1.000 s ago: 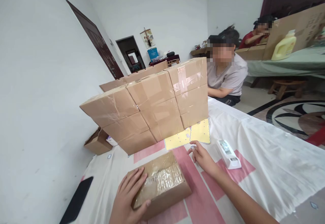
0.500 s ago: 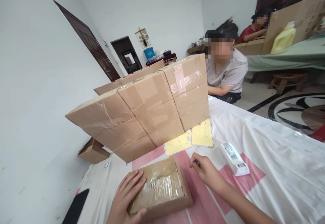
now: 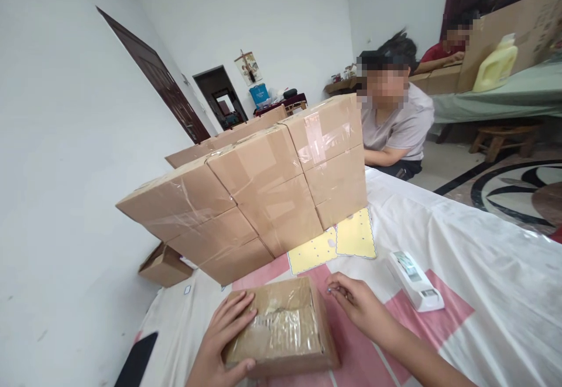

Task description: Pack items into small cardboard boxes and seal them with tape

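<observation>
A small taped cardboard box (image 3: pixel 290 322) lies on the cloth in front of me, with clear, shiny tape and a torn patch on its top. Across its left side rests my left hand (image 3: pixel 223 334), fingers spread flat on the top and thumb along the near edge. My right hand (image 3: pixel 351 299) is just off the box's right side, thumb and fingers pinched together. A tiny bluish, shiny bit shows at those fingertips, too small to name. Right of that hand, a white device with a clear window (image 3: pixel 415 281) lies on the cloth.
Stacked taped boxes (image 3: pixel 263 182) form a wall ahead. Yellow dotted cards (image 3: pixel 356 235) lie at its foot. An open carton (image 3: pixel 164 265) and a black flat object (image 3: pixel 136 360) are at left. Behind the table's right edge sits a person (image 3: pixel 399 123); another is farther back near a yellow jug (image 3: pixel 496 65).
The view has shifted slightly, so everything appears a little lower and farther right. My left hand stays on the box. My right hand's fingers have turned slightly, still pinched.
</observation>
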`<state>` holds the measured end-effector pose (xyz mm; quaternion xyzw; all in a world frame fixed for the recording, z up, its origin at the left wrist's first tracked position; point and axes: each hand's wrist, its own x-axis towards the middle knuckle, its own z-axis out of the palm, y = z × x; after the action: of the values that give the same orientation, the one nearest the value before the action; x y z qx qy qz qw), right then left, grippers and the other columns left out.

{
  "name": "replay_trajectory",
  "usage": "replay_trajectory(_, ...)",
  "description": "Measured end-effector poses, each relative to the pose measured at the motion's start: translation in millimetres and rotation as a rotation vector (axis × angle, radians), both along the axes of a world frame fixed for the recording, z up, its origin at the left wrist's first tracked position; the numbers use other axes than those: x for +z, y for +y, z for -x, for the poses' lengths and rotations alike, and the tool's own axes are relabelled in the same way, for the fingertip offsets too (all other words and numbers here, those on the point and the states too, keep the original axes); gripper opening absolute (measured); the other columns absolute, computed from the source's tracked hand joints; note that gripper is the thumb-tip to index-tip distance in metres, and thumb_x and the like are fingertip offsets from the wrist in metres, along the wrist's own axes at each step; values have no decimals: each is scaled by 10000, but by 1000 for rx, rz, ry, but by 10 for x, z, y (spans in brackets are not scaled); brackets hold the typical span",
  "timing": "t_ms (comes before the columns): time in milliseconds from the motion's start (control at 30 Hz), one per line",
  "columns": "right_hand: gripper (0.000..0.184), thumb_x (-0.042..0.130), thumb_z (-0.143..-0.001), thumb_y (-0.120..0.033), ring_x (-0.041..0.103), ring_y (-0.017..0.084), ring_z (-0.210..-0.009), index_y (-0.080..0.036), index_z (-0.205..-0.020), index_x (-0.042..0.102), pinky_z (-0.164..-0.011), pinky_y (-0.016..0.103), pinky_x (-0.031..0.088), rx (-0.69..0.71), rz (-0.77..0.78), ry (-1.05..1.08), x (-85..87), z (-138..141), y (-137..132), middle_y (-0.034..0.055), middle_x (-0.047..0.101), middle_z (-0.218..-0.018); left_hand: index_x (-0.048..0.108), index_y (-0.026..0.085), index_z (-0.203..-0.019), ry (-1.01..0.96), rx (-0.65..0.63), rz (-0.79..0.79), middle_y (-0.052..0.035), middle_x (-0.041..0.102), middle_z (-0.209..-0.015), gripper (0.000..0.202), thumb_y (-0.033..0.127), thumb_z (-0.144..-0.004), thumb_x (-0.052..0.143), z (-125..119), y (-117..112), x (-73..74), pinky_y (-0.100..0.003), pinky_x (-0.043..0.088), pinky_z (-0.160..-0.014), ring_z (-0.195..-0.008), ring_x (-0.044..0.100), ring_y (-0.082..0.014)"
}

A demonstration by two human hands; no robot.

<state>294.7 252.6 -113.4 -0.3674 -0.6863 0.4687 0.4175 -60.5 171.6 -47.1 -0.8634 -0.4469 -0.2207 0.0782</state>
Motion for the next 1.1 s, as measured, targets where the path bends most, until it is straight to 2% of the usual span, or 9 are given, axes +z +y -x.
replay_trajectory(233, 166, 474, -915, -158, 574, 197, -705, -225, -850, 612, -663, 290, 389, -30, -48, -99, -14, -11, -20, 15, 650, -780, 518, 347, -1463, -16, 19, 20, -99, 579, -1469, 695, 698, -865, 570, -19, -1, -3, -554, 493, -1097, -1390, 510, -328)
replay_trajectory(400, 176, 473, -917, -172, 572, 196, -678, -225, -855, 629, -642, 291, 393, -29, -58, -122, -13, -15, -13, 16, 658, -764, 525, 344, -1457, -23, 28, 18, -101, 581, -1466, 682, 684, -868, 579, -28, -8, -12, -546, 490, -1102, -1392, 507, -325)
replay_trajectory(667, 177, 481, -1013, -254, 670, 214, -930, -259, -1072, 648, -814, 293, 478, 117, -70, -109, 135, -40, -94, 40, 710, -1034, 533, 330, -1446, -47, 2, 43, -112, 583, -1461, 677, 688, -873, 570, 7, 2, 4, -579, 462, -1114, -1389, 509, -331)
replay_trajectory(900, 99, 466, -1016, -222, 650, 198, -894, -226, -1062, 553, -774, 301, 478, 187, -195, -110, 163, -85, -104, 69, 681, -1021, 558, 327, -1426, -177, -56, 126, -117, 581, -1461, 619, 612, -881, 625, 76, 46, 58, -611, 405, -1142, -1399, 491, -343)
replay_trajectory(1000, 122, 459, -1015, -201, 642, 198, -906, -229, -1086, 555, -799, 321, 478, 248, -248, -144, 136, -61, -106, 72, 675, -1043, 558, 331, -1425, -184, -74, 172, -107, 570, -1475, 616, 586, -872, 655, 63, 69, 72, -621, 375, -1160, -1411, 474, -345)
replay_trajectory(1100, 127, 467, -997, -177, 622, 196, -894, -232, -1013, 581, -802, 322, 463, 310, -286, -174, 133, -43, -97, 49, 660, -975, 544, 328, -1433, -168, -93, 179, -105, 559, -1484, 613, 556, -877, 665, 30, 90, 87, -624, 362, -1163, -1413, 467, -346)
